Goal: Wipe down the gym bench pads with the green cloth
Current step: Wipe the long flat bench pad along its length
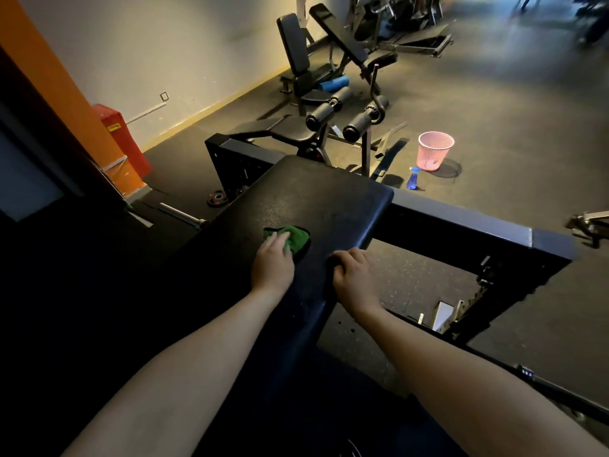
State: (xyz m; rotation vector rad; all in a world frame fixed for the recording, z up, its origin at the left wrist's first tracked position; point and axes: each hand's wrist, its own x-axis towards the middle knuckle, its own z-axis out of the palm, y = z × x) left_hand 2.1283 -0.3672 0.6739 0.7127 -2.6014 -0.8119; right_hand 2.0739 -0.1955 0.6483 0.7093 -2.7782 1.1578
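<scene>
With left hand flat, pressing green cloth onto bench pad mid-frame. With right hand, clenching pad's right edge.

Bench pad: open surface from green cloth at frame centre up to far edge. Left hand presses cloth. Right hand grips pad's right edge, blocking that stretch. Steel crossbeam runs right from pad's far corner. Leg machine rollers stand beyond far end. Floor at upper right open except pink wastebasket and blue spray bottle. Left of pad: weight plate, barbell on floor.
</scene>
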